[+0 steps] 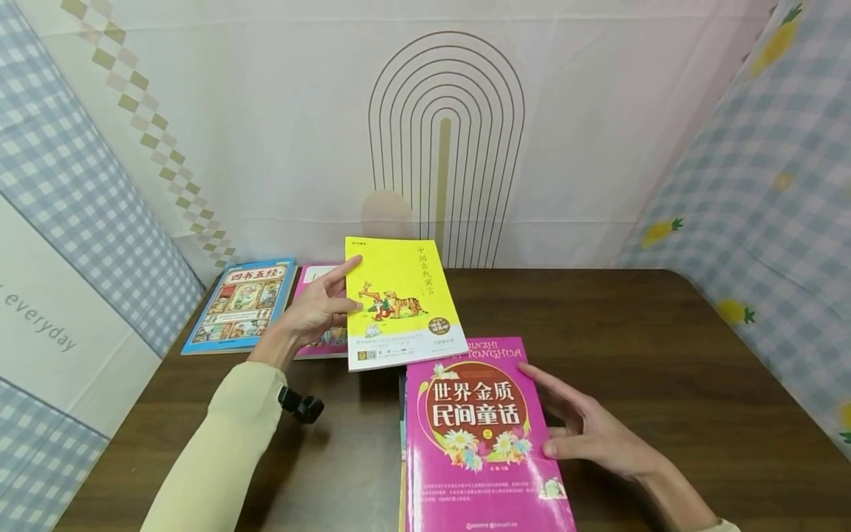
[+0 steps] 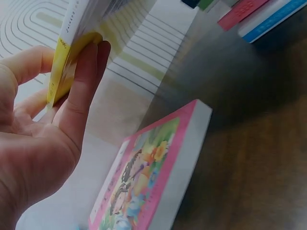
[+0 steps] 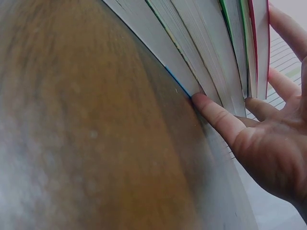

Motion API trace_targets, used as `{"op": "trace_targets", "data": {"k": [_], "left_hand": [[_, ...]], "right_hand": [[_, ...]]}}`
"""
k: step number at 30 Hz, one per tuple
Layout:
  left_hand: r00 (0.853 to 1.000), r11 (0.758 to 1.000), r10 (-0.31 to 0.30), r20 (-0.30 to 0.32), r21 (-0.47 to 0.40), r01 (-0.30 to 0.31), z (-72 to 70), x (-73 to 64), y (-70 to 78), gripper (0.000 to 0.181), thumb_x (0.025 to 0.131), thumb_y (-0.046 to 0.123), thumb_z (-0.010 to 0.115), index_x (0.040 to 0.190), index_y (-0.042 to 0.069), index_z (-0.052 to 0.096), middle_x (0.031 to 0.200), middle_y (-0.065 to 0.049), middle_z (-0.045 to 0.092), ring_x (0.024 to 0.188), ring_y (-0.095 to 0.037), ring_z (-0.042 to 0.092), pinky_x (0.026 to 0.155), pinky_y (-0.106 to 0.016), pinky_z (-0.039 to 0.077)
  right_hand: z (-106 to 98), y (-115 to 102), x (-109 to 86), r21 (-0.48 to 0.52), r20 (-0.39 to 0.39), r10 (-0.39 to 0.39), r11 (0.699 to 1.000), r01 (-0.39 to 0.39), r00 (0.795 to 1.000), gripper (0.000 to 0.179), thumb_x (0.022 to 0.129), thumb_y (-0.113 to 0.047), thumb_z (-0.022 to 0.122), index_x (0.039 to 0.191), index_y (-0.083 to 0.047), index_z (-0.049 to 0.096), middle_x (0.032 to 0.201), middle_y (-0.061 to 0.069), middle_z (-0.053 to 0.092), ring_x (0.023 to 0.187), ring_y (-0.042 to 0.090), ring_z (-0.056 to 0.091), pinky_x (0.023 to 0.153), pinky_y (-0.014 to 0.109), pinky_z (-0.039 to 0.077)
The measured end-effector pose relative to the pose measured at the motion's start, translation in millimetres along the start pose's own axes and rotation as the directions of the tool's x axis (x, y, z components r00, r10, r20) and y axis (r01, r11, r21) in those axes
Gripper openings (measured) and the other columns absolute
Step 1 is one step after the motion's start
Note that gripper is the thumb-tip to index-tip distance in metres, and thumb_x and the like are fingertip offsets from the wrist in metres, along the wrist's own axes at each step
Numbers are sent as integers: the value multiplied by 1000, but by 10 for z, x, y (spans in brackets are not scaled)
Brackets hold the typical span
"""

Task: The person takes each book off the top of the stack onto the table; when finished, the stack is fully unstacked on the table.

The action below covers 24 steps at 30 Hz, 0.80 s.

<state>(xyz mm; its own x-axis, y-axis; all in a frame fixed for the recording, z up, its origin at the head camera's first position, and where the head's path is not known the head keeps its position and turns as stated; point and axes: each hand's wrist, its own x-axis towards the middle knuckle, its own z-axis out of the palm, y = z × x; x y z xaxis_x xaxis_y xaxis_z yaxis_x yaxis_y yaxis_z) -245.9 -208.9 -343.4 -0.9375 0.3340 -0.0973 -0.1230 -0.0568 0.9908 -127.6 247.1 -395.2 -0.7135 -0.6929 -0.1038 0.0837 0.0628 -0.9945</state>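
Note:
My left hand (image 1: 322, 303) pinches a yellow picture book (image 1: 399, 288) along its left edge, thumb on one side and fingers on the other. The book hangs above the table, overlapping the far end of a stack. On top of that stack lies a magenta book (image 1: 475, 443) with daisies on its cover. My right hand (image 1: 592, 425) rests against the stack's right side, fingers fairly straight and touching the edges. In the right wrist view several page blocks (image 3: 211, 52) are layered, with the right hand (image 3: 268, 115) touching them. The left wrist view shows the yellow book's spine (image 2: 60, 67).
At the back left, a blue-bordered book (image 1: 242, 307) lies flat on the dark wooden table (image 1: 598, 318). Beside it is a pink-edged book (image 1: 326, 343), partly covered by my left hand and the yellow book. Patterned cloth (image 1: 572, 148) hangs behind.

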Motion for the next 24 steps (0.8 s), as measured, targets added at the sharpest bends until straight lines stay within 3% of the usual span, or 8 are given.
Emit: {"op": "trace_targets", "data": {"k": [14,21,24], "left_hand": [[999,995,-37,3,87,37,-97,335,35,93,99,-8,58,172,26,12,168,-16,39,114,-17,71,88,-35,64],[998,994,-51,29,100,48,-123,465,-56,93,100,-7,58,172,26,10,168,-19,37,105,-16,73,85,-33,64],[995,994,-93,34,66,90,-130,507,-123,93,101,-8,58,172,29,10,167,-18,40,105,-17,74,84,-35,64]], "right_hand": [[-14,16,-2,39,26,-36,999,35,999,86,102,-13,65,172,-24,16,174,26,-1,150,43,39,103,56,57],[-21,26,-3,66,41,-54,996,51,998,85,103,-12,64,172,-23,15,173,28,-1,148,40,43,103,57,57],[-14,36,2,76,48,-53,996,49,997,85,103,-13,64,172,-23,15,173,28,-1,147,37,45,103,57,57]]}}
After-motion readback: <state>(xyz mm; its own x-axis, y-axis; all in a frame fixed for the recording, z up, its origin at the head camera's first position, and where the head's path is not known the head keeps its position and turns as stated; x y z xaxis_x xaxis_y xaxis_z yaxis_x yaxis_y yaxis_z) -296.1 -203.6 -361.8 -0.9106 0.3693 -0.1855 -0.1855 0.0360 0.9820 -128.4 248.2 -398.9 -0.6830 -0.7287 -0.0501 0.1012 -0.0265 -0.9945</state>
